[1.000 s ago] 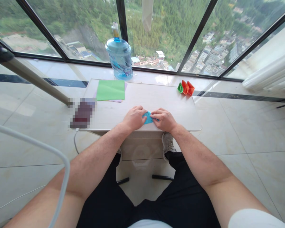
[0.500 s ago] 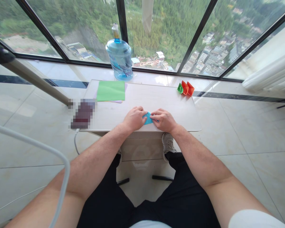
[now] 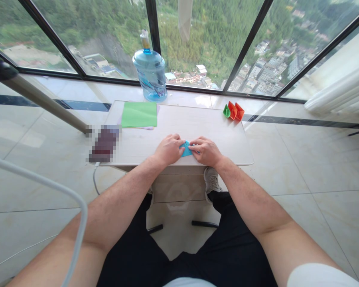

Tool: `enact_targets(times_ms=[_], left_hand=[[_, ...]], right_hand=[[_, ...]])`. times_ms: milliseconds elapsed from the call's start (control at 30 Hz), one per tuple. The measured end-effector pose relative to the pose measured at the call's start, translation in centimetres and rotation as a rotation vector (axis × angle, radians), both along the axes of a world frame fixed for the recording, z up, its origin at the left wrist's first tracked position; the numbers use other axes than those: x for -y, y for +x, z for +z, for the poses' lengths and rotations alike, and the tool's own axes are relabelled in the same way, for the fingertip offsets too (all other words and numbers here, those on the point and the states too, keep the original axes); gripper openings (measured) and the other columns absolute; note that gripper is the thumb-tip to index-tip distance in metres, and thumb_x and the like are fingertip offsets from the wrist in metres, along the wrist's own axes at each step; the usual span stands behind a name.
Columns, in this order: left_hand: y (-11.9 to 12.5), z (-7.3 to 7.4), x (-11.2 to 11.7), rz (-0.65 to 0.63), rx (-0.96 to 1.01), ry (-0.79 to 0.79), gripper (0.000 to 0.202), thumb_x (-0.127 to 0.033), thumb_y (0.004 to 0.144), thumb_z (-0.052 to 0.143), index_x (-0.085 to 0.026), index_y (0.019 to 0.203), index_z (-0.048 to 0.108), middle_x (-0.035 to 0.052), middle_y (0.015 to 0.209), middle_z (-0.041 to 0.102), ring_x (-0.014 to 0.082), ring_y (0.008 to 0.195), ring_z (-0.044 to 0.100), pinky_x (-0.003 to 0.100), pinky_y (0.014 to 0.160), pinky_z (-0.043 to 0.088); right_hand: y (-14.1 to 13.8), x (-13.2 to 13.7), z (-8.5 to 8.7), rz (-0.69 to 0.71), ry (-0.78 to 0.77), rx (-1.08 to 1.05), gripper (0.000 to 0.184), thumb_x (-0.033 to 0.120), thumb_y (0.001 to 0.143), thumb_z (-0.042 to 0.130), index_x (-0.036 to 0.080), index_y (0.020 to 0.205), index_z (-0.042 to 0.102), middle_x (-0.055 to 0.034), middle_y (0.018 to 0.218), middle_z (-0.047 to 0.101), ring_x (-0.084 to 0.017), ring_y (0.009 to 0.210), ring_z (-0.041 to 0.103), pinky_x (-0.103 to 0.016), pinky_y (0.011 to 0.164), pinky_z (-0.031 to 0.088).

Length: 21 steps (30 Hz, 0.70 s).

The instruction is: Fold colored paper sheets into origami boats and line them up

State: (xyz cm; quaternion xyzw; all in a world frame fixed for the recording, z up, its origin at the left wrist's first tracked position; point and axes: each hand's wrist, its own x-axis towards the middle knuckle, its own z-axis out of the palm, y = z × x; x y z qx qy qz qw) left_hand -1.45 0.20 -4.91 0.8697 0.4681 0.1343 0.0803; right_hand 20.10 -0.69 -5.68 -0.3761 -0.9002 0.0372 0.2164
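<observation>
A small piece of folded blue paper (image 3: 186, 149) lies at the front middle of the low white table (image 3: 197, 121). My left hand (image 3: 171, 149) grips its left side, thumb and fingers closed on the edge. On the opposite side, my right hand (image 3: 206, 150) pinches the paper between thumb and fingertips. Parts of the paper are hidden under my fingers. At the table's far right corner stand folded paper pieces, one green (image 3: 226, 111) and two orange-red (image 3: 236, 111), side by side.
Sheets of green paper (image 3: 139, 114) lie stacked at the back left, with other colours peeking out below. A blurred-out object (image 3: 104, 143) with a cable sits at the left edge. Behind the table, a big blue water bottle (image 3: 150, 75) stands by the window. A pole (image 3: 48, 99) slants in from the left.
</observation>
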Motion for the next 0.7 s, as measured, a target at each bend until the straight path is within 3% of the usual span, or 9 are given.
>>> enact_targets(times_ms=[300,700], left_hand=[[0.08,0.07,0.21,0.003,0.005,0.0,0.038,-0.028,0.094,0.054,-0.02,0.127,0.072,0.0115,0.111,0.07,0.0255,0.106,0.063,0.04,0.104,0.047],[-0.02,-0.05,0.21,-0.023,-0.053,0.048,0.032,-0.033,0.097,0.051,-0.026,0.113,0.078,0.0107,0.103,0.065,0.0236,0.092,0.061,0.038,0.09,0.048]], right_hand=[[-0.05,0.11,0.09,-0.013,-0.026,0.016,0.02,0.019,0.09,0.064,0.025,0.098,0.082,-0.0054,0.115,0.076,-0.023,0.099,0.064,-0.038,0.093,0.052],[-0.07,-0.02,0.07,-0.001,-0.013,0.033,0.021,0.02,0.091,0.063,0.024,0.098,0.082,-0.0055,0.113,0.077,-0.023,0.098,0.063,-0.038,0.093,0.052]])
